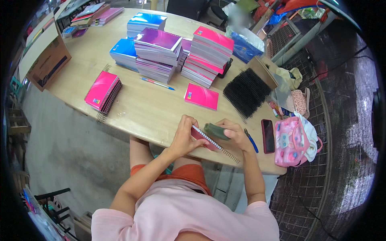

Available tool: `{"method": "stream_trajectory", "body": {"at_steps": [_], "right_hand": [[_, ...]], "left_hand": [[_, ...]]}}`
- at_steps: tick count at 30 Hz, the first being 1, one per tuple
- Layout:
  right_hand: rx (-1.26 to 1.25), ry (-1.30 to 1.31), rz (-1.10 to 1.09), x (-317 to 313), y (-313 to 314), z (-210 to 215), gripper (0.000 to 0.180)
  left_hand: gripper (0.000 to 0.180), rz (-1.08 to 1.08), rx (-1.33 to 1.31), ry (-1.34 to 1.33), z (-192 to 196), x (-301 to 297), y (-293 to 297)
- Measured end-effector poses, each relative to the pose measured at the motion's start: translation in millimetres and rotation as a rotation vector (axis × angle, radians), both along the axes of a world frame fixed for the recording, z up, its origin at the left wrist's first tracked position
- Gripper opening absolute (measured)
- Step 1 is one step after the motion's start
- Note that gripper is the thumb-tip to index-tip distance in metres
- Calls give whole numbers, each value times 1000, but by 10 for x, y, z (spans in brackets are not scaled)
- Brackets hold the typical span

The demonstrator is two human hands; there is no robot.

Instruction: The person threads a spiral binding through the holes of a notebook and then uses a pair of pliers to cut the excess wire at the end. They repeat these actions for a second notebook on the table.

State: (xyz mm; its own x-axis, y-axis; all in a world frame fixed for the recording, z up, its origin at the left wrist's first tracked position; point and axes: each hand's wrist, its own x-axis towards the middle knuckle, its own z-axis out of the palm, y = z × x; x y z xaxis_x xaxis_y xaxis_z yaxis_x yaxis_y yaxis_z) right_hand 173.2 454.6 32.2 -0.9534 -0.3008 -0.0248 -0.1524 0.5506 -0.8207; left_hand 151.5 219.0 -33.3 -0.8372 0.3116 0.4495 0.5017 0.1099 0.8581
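My left hand (184, 139) grips a pink notebook (212, 146) at the table's near edge, its fingers and thumb on either side of the punched spine. A wire spiral coil (230, 155) runs along that spine and sticks out past its lower right end. In my right hand (238, 135) is a dark green oblong block (216, 131), held just above the spine; what it is I cannot make out. Blue-handled pliers (251, 141) lie right beside my right hand. Ahead of my hands, another pink notebook (202, 96) lies flat.
Stacks of blue notebooks (124, 52), purple notebooks (158, 42) and pink notebooks (212, 40) stand farther back. Spiral-bound pink notebooks (100, 90) sit left. Black coils (247, 92), a phone (267, 135) and a pink bag (290, 141) line the right. A pen (157, 83) lies mid-table; a carton (48, 60) stands far left.
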Motion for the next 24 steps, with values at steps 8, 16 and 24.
{"method": "stream_trajectory", "body": {"at_steps": [8,16,24], "right_hand": [[-248,-60,25,-20,-132,36,45],[-238,-91,-15,-37,-270,75,47],[37,52,-145,-91,-334,10,44]], "left_hand": [[55,-330,499,-565,-124,-247,-385],[55,-390,542,-651,-68,-331,-338],[59,-375,566,-643,-113,-294,-322]]}}
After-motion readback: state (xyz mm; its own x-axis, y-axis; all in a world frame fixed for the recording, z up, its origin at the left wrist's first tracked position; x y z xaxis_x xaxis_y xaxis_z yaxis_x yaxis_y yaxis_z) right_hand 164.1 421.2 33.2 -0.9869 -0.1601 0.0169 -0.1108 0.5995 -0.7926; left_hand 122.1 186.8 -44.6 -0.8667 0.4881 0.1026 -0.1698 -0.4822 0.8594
